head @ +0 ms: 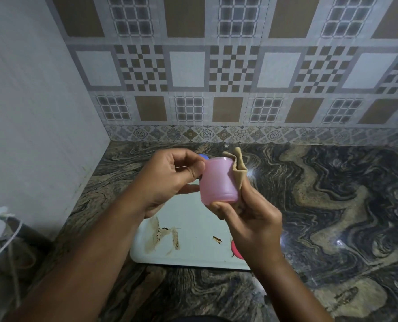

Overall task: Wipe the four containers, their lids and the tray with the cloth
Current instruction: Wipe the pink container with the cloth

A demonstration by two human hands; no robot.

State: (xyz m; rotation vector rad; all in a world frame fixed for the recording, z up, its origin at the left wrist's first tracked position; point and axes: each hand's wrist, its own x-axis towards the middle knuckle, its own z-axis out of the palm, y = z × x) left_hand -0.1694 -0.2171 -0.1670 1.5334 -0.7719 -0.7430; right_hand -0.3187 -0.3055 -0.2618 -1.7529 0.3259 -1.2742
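Both forearms reach in from below and meet over the middle of the counter. Held between the hands, a pink container (217, 180) sits in the air, tipped slightly, above the far part of a white tray (193, 242). The left hand (170, 180) pinches it near the top with thumb and curled fingers. The right hand (251, 214) cups its base and right side, with a tan cloth (238, 166) bunched between palm and plastic and a fold sticking up past the rim.

Brown smears (156, 233) mark the tray's near left part, so the tray looks unwiped. A red lid (235, 250) peeks out by the right wrist at the tray's edge, and something blue (204, 156) shows behind the left fingers. I cannot see the other containers.

My worry is the grip: smooth plastic held only at top and base could slip as the cloth turns round it and drop onto the tray or the marbled countertop (333, 205). The right wrist is also close enough to nudge the red lid off the tray.
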